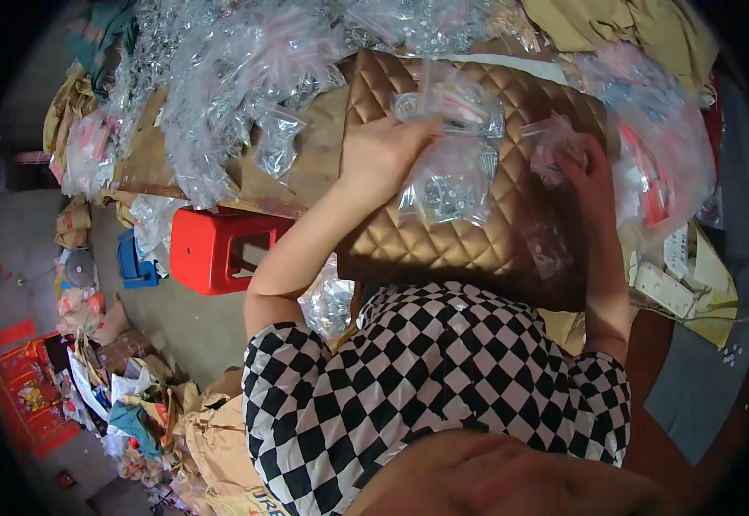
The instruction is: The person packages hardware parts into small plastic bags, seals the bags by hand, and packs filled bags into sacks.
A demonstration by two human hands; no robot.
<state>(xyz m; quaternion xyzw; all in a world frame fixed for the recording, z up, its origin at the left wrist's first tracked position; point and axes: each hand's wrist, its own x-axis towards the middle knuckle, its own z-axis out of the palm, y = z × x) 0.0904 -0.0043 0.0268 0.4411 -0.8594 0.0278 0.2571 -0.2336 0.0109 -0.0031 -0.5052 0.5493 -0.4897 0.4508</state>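
My left hand [385,155] reaches over a brown quilted pad [469,245] with its fingers closed at a clear zip bag of metal parts [462,107]. Just below those fingertips lies a second clear bag [447,191], filled with small metal pieces that look like screws or washers. My right hand [591,168], on the pad's right side, pinches a small clear zip bag [551,142] with a pinkish edge. Whatever that small bag contains cannot be made out. Another thin clear bag [546,248] lies nearer me on the pad, in shadow.
A large heap of filled clear bags [245,77] covers the table's left and back. At the right sits a big clear sack with red-edged bags [662,163]. Left of the table stand a red stool [220,249] and a blue stool [137,260]. Cardboard and wrappings [142,396] clutter the floor.
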